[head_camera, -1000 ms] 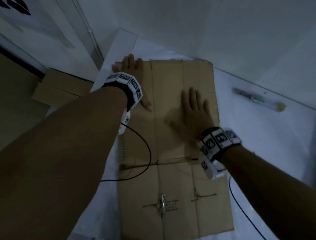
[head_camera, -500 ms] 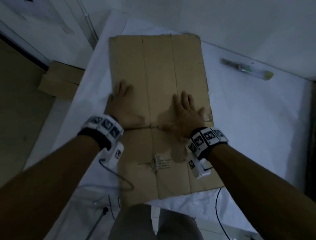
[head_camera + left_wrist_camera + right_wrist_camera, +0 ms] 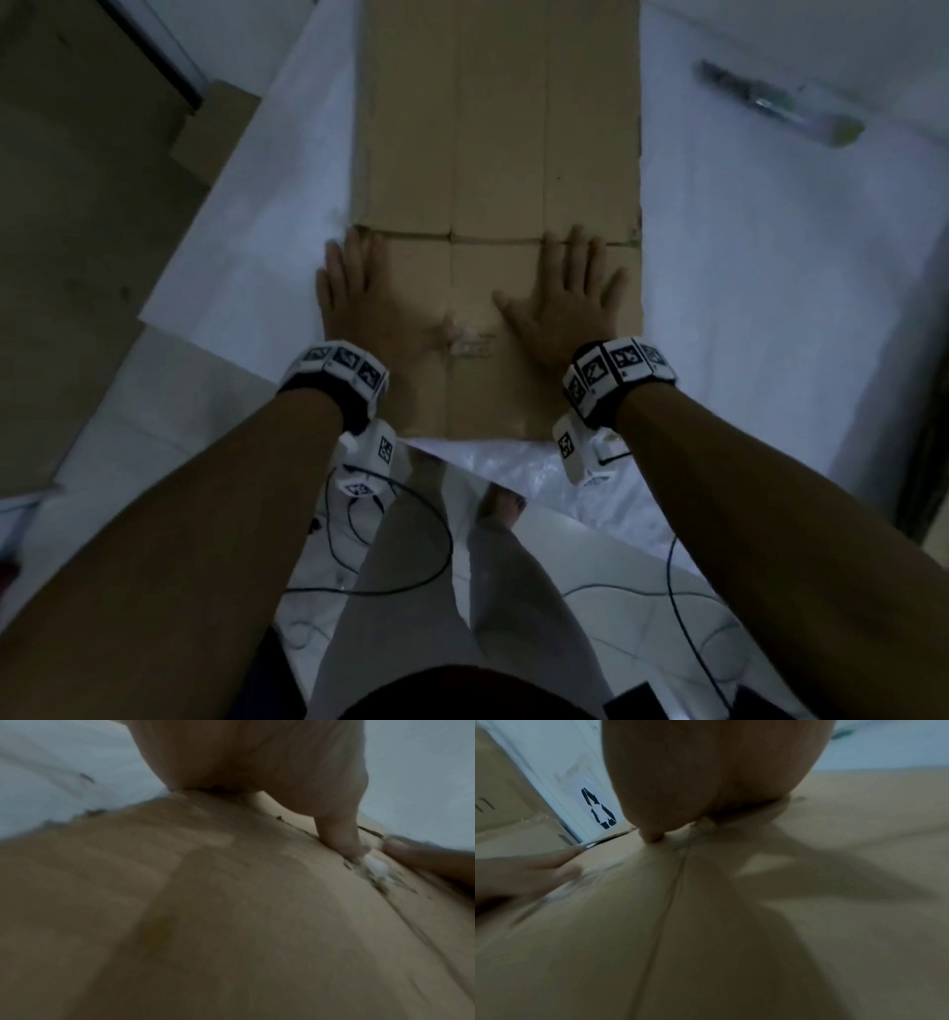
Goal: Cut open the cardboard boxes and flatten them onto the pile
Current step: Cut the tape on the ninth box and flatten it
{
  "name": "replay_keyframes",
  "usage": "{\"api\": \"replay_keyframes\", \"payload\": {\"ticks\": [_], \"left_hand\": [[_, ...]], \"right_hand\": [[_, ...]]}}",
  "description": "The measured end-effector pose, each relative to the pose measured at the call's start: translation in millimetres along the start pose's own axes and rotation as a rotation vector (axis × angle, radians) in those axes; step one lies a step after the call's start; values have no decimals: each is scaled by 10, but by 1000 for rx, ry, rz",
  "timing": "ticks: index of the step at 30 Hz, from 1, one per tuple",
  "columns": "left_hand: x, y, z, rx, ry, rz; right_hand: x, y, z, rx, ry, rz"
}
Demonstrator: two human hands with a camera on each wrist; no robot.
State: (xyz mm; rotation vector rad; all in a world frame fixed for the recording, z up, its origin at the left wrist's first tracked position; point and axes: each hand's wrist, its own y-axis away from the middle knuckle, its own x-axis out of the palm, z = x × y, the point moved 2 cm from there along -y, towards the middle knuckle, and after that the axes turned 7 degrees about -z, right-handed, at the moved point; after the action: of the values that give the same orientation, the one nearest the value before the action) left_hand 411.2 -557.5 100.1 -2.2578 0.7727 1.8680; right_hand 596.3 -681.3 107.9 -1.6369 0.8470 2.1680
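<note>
Both palms flat | left hand [image 3: 359,293] | right hand [image 3: 570,298] | on flattened cardboard [image 3: 498,128]

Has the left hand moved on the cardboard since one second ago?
Yes. The left hand slid from the flattened cardboard's far left corner toward the person, now just on the near side of the cross crease.

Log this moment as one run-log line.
left hand: flat on cardboard | right hand: flat on cardboard | cardboard: flattened on white sheet | cutter: untouched
</note>
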Motion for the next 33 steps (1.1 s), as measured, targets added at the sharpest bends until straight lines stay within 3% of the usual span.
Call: {"api": "replay_keyframes", "payload": {"ticks": [5, 9, 13, 17, 19, 21, 26, 29, 33], "left_hand": [[-4, 5, 22, -23, 35, 22], [-33, 7, 20, -56, 75, 78], [-111, 35, -35, -192, 211, 77], [-273, -88, -85, -349, 427, 37], [-387, -163, -93, -406, 502, 65], [-476, -186, -94, -373, 484, 172], [-661, -326, -162, -301, 626, 242], [-790, -327, -360, -181, 632, 226], [-876, -246, -680, 25, 754, 357]], "right_hand": [[214, 673, -154, 54, -93, -9], [182, 955, -286, 263, -225, -37], [-25, 721, -301, 499, -254, -14], [-402, 291, -411, 654, -464, -59], [-502, 132, -550, 654, -556, -14], [-587, 30, -626, 625, -638, 12], [-894, -122, -504, 386, -764, 84], [-971, -148, -324, 292, -752, 88], [-975, -23, 29, 173, -784, 36]]}}
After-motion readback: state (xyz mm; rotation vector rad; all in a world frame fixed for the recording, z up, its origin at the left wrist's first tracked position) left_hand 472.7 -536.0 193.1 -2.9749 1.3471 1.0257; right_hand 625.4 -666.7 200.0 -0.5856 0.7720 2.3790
